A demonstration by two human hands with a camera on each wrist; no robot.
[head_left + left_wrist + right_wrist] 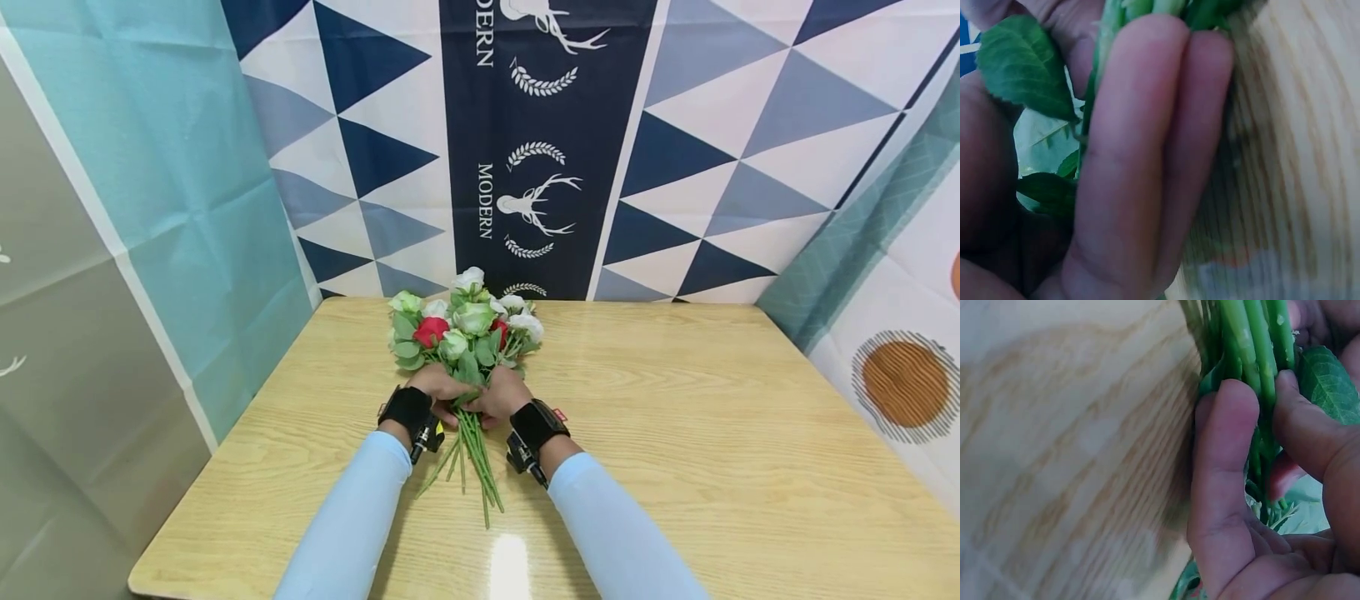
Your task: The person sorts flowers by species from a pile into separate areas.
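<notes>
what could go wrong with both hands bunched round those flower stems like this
The stem ends fan out loose below the left hand and right hand, so a few could slip free of the bunch. The fingers press hard on thin stems, which might bend or kink. The blooms lie on the table and could get crushed if dragged.

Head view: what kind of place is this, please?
Probably a staged recording corner, not a lived-in room: printed cloth backdrops hang on all sides of a bare wooden table, where both hands hold a bouquet of artificial-looking roses.
</notes>
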